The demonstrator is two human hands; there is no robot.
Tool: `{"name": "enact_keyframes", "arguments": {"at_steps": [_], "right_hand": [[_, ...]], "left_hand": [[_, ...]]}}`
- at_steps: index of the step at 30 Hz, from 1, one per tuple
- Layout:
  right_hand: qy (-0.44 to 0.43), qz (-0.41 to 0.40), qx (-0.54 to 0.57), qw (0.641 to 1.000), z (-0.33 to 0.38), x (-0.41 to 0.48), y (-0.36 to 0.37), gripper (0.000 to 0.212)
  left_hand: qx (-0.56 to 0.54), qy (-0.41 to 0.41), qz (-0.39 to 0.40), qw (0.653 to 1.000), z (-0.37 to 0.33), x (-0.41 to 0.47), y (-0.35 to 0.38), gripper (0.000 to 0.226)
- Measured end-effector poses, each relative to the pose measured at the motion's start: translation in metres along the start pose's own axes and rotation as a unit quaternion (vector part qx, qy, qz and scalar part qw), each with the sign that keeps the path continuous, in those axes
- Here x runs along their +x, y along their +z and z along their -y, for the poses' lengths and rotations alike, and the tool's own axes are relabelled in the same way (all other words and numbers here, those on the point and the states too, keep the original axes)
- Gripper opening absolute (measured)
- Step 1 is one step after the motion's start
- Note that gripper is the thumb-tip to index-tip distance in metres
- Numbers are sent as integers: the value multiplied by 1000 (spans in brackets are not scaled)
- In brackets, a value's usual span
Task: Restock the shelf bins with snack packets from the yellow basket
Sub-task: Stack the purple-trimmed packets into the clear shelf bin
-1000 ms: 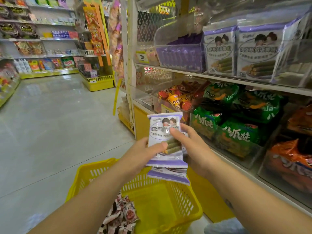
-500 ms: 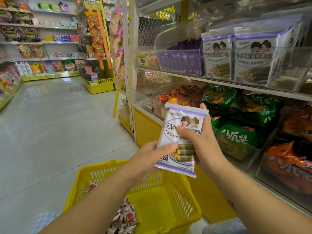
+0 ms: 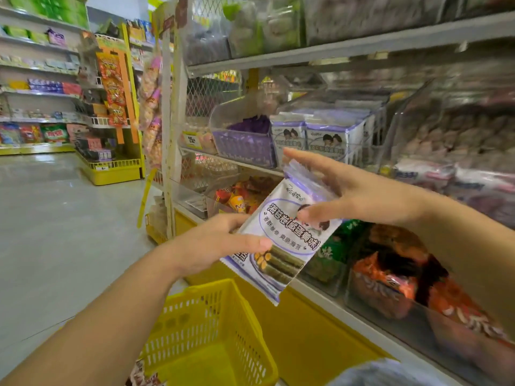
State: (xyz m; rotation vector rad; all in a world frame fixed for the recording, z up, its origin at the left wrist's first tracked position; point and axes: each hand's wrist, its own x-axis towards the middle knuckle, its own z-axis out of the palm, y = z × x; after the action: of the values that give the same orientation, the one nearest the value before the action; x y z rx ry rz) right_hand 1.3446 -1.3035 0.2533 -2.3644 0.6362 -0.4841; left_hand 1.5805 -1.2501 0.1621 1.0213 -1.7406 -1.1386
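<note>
The white-and-purple snack packets (image 3: 281, 240) form a thin fanned stack held tilted in mid-air, above the yellow plastic lattice basket (image 3: 200, 316) and in front of the shelf. The front packet shows dark printed characters, a purple oval outline and a picture of green rolls with yellow centres.

The left hand (image 3: 220, 243) grips the stack's lower left edge, with the thumb laid across the front and the fingers curled behind. The right hand (image 3: 359, 196) is spread wide. Its thumb presses on the front of the top packet and its index finger stretches out straight behind the upper edges, so the stack is pinched between them.

The pale grey tiled floor (image 3: 55, 218) runs to far shelves of goods (image 3: 36, 107) on the left. The basket sits low, with brown-and-white patterned packets (image 3: 142, 377) inside it. To the right, a clear plastic shelf bin (image 3: 328, 137) holds matching purple-and-white packets standing upright. Green packets (image 3: 331, 252) and orange packets (image 3: 390, 277) fill the bins on the shelf below it.
</note>
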Motion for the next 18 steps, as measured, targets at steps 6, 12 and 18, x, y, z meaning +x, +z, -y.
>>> {"name": "enact_keyframes", "arguments": {"at_steps": [6, 12, 18], "right_hand": [[-9, -23, -90, 996, 46, -48, -39, 71], [10, -158, -89, 983, 74, -59, -91, 40], [96, -323, -133, 932, 74, -41, -150, 34]], "left_hand": [[25, 49, 16, 998, -61, 34, 15, 47], [56, 105, -88, 989, -114, 63, 20, 55], [166, 197, -363, 895, -130, 96, -1, 27]]}}
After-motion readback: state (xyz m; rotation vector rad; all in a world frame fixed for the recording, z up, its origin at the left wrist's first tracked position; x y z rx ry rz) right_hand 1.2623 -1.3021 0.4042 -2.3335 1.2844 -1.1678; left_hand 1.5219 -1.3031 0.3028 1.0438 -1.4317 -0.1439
